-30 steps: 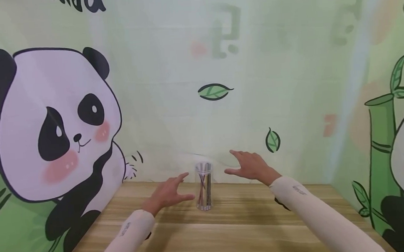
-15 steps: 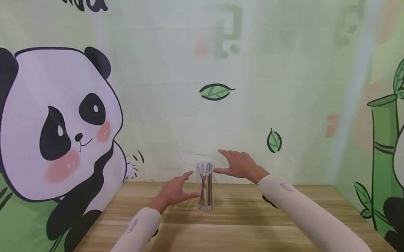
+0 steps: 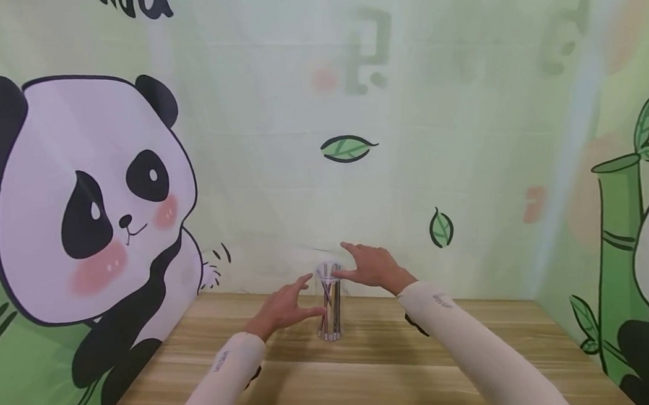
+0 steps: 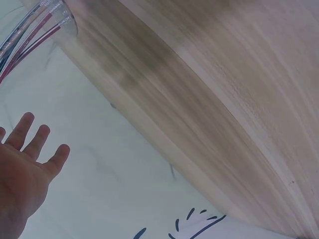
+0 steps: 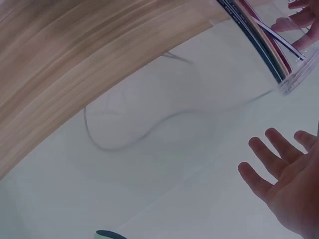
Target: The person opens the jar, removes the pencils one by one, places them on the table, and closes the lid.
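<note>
A clear, tall jar (image 3: pixel 331 334) stands upright on the wooden table, holding several thin pencils (image 3: pixel 335 304) in dark and reddish colours. My left hand (image 3: pixel 284 305) is at its left side, fingers spread, the thumb overlapping the jar's lower half in the head view. On the other side, near the rim, is my right hand (image 3: pixel 374 266), its thumb tip overlapping the jar's top. Both hands have extended fingers and grip nothing. In the left wrist view the fingers (image 4: pixel 36 144) are spread apart below the jar's base. The right wrist view shows the pencils (image 5: pixel 259 40) leaning inside the jar.
The wood-grain table (image 3: pixel 335 381) ends at a pale green cloth backdrop (image 3: pixel 266 169) close behind the jar. Printed on the cloth are a large panda (image 3: pixel 101 197) at left and a bamboo stalk (image 3: pixel 623 246) at right. A thin dark line (image 5: pixel 164 122) curves across the cloth.
Both hands have moved inward toward the jar, the right hand going left and the left hand going right. The jar has stayed in its place.
</note>
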Tool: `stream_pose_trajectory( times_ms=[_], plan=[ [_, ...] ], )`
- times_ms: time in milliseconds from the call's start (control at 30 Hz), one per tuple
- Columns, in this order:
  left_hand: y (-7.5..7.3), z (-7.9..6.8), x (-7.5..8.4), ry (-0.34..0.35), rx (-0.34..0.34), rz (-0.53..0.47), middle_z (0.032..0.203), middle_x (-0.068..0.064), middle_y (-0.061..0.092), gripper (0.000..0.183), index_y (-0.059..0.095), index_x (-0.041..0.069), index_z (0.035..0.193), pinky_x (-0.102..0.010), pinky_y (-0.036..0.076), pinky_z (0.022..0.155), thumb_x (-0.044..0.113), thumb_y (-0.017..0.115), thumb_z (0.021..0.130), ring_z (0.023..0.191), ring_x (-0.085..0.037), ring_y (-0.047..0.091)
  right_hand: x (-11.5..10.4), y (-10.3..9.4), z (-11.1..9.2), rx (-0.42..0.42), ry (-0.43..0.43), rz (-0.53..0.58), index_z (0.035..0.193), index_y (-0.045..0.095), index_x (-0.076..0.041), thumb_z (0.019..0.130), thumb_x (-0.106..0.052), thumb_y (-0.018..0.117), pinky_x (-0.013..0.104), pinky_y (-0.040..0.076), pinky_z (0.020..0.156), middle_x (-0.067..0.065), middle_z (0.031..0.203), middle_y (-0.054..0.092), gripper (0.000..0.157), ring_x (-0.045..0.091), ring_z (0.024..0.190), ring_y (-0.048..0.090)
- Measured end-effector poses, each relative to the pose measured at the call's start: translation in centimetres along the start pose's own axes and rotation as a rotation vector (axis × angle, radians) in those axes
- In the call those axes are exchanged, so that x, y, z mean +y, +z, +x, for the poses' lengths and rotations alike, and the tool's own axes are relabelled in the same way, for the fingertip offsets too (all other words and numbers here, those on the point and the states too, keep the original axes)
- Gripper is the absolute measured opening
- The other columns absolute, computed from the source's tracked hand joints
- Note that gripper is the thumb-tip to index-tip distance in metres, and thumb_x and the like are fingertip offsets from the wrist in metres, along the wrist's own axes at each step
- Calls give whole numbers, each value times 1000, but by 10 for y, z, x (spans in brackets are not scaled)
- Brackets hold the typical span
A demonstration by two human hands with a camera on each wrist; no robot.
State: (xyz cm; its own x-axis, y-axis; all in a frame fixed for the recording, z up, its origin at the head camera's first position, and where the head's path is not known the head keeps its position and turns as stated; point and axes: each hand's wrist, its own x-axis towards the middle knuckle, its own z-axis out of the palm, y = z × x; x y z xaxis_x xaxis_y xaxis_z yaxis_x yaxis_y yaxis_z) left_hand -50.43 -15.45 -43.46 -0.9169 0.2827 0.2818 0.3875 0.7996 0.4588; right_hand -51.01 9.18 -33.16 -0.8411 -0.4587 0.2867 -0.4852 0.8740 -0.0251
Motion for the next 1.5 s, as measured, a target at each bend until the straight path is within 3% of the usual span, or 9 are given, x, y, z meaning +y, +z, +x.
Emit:
stream_pose_trajectory(
  times_ms=[167, 600, 900, 1100, 1500],
  plan=[
    [1, 2, 4, -7, -17, -42, 149, -14, 58, 96, 36, 21, 162, -67, 41, 108, 65, 75, 86, 138, -41, 53, -6, 4, 2, -25, 3, 18, 157, 46, -13, 96, -68, 57, 50, 53, 102, 15, 148, 59, 83, 33, 129, 61],
    [6, 9, 13, 15, -17, -53, 151, -13, 56, 95, 31, 17, 163, -65, 40, 110, 61, 73, 90, 141, -40, 49, -18, 13, 6, -28, -2, 66, 155, 49, -12, 96, -70, 56, 49, 54, 99, 13, 144, 62, 83, 31, 126, 63],
    [11, 12, 13, 19, 12, -87, 149, -15, 58, 97, 32, 15, 162, -62, 44, 107, 61, 75, 89, 138, -40, 53, -23, 16, 5, -1, -9, 83, 147, 57, -10, 95, -69, 59, 43, 57, 86, 12, 131, 70, 79, 25, 104, 69],
    [16, 14, 12, 22, 12, -105, 150, -14, 58, 93, 34, 13, 161, -62, 44, 108, 59, 74, 90, 138, -39, 53, -26, 17, 4, 15, -8, 67, 141, 62, -9, 95, -64, 64, 33, 53, 68, 7, 108, 72, 72, 15, 76, 58],
    [16, 11, 14, 42, 25, -124, 145, -15, 61, 80, 41, 9, 154, -60, 46, 107, 52, 73, 95, 135, -38, 56, -24, 20, 3, 13, -4, 57, 141, 61, -11, 95, -66, 62, 36, 56, 73, 8, 113, 72, 72, 16, 82, 61]
  ],
)
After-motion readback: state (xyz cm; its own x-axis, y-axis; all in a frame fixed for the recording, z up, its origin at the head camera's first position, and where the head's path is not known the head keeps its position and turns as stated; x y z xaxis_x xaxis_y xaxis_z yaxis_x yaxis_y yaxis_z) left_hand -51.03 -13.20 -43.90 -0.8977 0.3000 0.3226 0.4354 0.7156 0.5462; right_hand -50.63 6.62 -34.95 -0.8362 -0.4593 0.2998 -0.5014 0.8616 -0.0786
